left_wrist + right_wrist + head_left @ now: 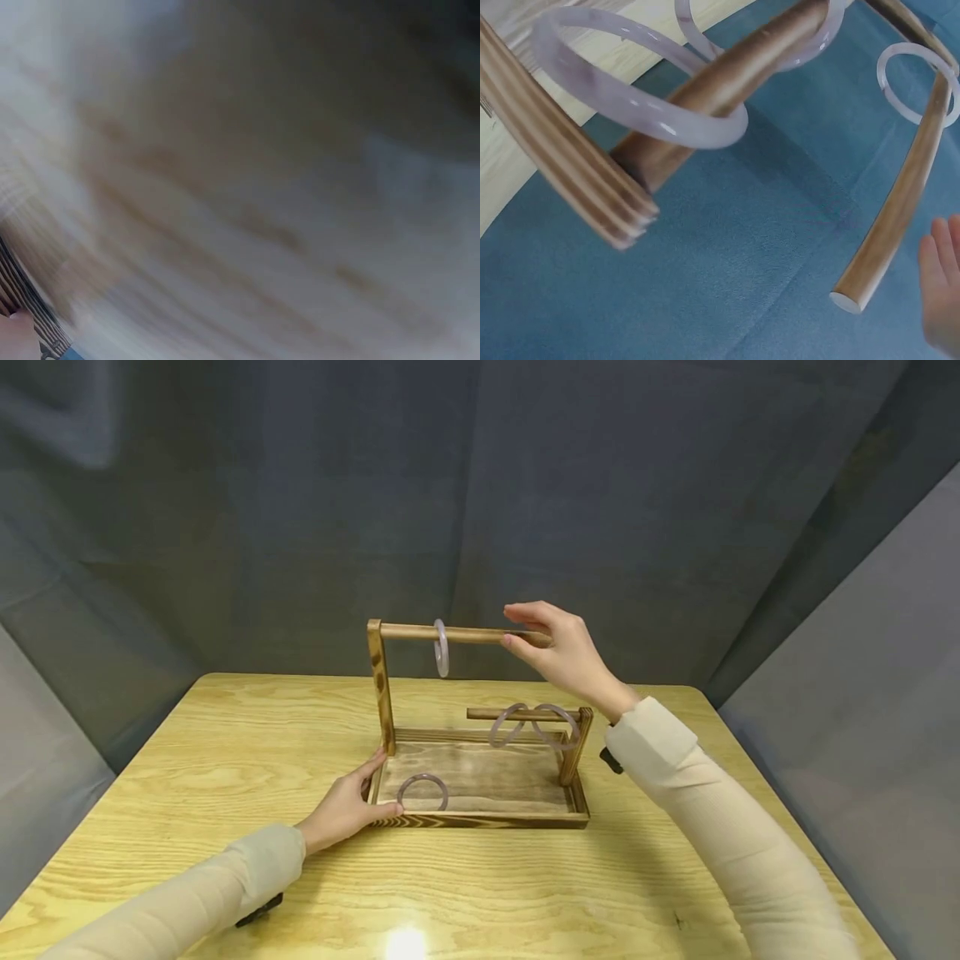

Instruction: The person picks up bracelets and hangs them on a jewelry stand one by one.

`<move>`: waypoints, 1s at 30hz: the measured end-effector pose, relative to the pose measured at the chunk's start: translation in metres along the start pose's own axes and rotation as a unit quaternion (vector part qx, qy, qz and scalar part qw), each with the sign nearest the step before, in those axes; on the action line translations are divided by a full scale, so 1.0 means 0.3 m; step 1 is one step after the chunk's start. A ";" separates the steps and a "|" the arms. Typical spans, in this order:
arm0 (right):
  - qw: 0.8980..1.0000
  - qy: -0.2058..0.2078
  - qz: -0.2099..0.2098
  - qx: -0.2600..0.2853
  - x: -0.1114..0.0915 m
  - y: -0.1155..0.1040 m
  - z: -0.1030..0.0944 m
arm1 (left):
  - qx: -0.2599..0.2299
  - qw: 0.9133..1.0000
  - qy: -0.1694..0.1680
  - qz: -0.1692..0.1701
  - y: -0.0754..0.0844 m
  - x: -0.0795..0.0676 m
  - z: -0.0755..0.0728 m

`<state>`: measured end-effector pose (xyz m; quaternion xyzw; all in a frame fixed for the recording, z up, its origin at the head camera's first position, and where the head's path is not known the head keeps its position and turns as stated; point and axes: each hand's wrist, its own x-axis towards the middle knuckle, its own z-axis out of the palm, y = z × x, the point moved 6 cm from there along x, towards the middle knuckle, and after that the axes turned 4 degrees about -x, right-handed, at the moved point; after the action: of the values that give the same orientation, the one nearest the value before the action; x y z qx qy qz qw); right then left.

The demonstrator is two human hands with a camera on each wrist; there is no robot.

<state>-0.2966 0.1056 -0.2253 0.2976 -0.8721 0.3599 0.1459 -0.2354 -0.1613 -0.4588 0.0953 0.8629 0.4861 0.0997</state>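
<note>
The right hand (558, 652), fingers loosely curled round the free end of the upper wooden rod (457, 632), holds nothing else, so the pale translucent ring (441, 647) hanging mid-rod should slide evenly while the flat left hand (347, 806) steadies the wooden tray base (480, 818).

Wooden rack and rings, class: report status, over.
Left hand rests open against tray corner. Right hand fingers at upper rod free end; one ring hangs there. Nothing blocking.
</note>
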 end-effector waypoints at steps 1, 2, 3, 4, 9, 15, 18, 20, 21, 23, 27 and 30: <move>1.000 -0.003 -0.002 -0.002 -0.009 -0.003 0.002 | -0.002 1.000 0.000 0.000 -0.001 -0.001 0.000; 1.000 -0.006 -0.004 -0.003 -0.018 -0.005 0.004 | -0.004 1.000 0.000 -0.001 -0.001 -0.001 0.001; 1.000 -0.008 -0.005 -0.005 -0.027 -0.008 0.006 | -0.006 1.000 -0.002 -0.002 -0.001 -0.002 0.002; 1.000 -0.011 -0.006 -0.009 -0.036 -0.010 0.009 | -0.008 1.000 -0.002 -0.002 -0.002 -0.002 0.002; 0.999 -0.043 -0.016 -0.015 -0.076 -0.022 0.038 | -0.006 1.000 -0.001 -0.005 -0.004 -0.003 0.000; 0.996 -0.082 -0.028 -0.015 -0.112 -0.051 0.075 | -0.001 1.000 -0.001 -0.004 -0.005 -0.003 -0.009; 0.994 -0.095 -0.043 -0.026 -0.123 -0.063 0.095 | 0.001 1.000 -0.001 -0.004 -0.005 -0.002 -0.013; 0.992 -0.104 -0.056 -0.040 -0.130 -0.067 0.111 | 0.002 1.000 0.000 -0.004 -0.006 -0.001 -0.014; 0.991 -0.109 -0.062 -0.047 -0.134 -0.068 0.120 | 0.002 1.000 0.001 -0.004 -0.006 -0.002 -0.014; 0.988 -0.123 -0.073 -0.058 -0.142 -0.069 0.139 | 0.003 1.000 0.002 -0.004 -0.008 -0.002 -0.015; 0.984 -0.138 -0.087 -0.069 -0.155 -0.070 0.168 | 0.004 1.000 0.003 -0.003 -0.009 -0.003 -0.015; 0.981 -0.148 -0.099 -0.080 -0.161 -0.074 0.192 | 0.005 1.000 0.005 -0.002 -0.010 0.000 -0.017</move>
<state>-0.2472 0.0720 -0.2762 0.4196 -0.8765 0.2244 0.0734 -0.2368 -0.1669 -0.4588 0.0912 0.8662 0.4819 0.0958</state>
